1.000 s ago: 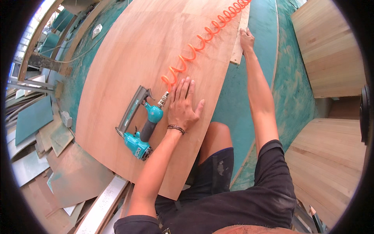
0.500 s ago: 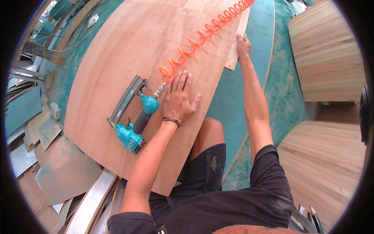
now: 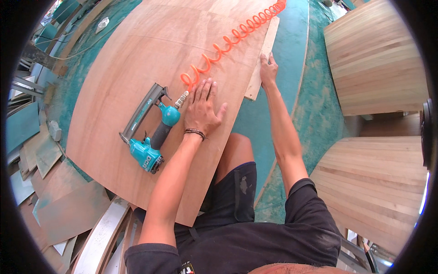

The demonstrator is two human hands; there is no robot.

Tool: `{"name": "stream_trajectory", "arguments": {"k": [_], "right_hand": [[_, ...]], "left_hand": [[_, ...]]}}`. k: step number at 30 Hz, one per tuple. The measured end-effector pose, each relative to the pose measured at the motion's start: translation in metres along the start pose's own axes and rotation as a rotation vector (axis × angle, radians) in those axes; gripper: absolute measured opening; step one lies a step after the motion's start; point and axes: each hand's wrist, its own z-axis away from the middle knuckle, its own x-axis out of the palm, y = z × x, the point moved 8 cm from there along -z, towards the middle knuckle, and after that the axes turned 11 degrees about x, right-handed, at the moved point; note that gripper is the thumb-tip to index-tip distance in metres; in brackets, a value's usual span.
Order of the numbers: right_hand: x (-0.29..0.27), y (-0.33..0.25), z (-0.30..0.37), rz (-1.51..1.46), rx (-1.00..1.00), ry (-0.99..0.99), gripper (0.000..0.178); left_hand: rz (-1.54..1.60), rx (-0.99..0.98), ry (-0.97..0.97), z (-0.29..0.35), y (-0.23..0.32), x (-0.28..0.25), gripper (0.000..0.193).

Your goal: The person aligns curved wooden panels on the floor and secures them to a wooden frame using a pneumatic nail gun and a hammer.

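My left hand (image 3: pixel 202 107) lies flat, fingers stretched, on a large plywood panel (image 3: pixel 150 59). Just left of it a teal and black nail gun (image 3: pixel 160 134) rests on its side on the panel. An orange coiled air hose (image 3: pixel 220 54) runs from the gun's metal coupling toward the far end. Farther off, my right hand (image 3: pixel 268 71) grips the right side of a narrow pale wood strip (image 3: pixel 253 86) at the panel's right edge. Its thumb and index finger show around the strip; the other fingers are partly hidden.
Beneath the panel is a teal-coated work surface (image 3: pixel 260 121). Slatted wood panels (image 3: pixel 374 59) stand at the right, with another curved one (image 3: pixel 374 178) nearer me. Board offcuts (image 3: pixel 68 210) pile up at the lower left, beside a whitish beam (image 3: pixel 100 237).
My right hand and the wood strip have slid nearer to me along the panel's edge. The left hand stays flat in place beside the nail gun. The whole view has shifted slightly.
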Motion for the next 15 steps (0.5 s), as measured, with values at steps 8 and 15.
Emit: {"name": "stream_trajectory", "arguments": {"k": [8, 15], "right_hand": [[-0.001, -0.009, 0.059, 0.022, 0.047, -0.013, 0.060], [-0.002, -0.003, 0.093, -0.021, 0.040, -0.036, 0.061]], "left_hand": [[-0.017, 0.002, 0.021, 0.002, -0.001, 0.001, 0.070], [-0.035, -0.002, 0.035, 0.003, -0.001, 0.002, 0.069]]}}
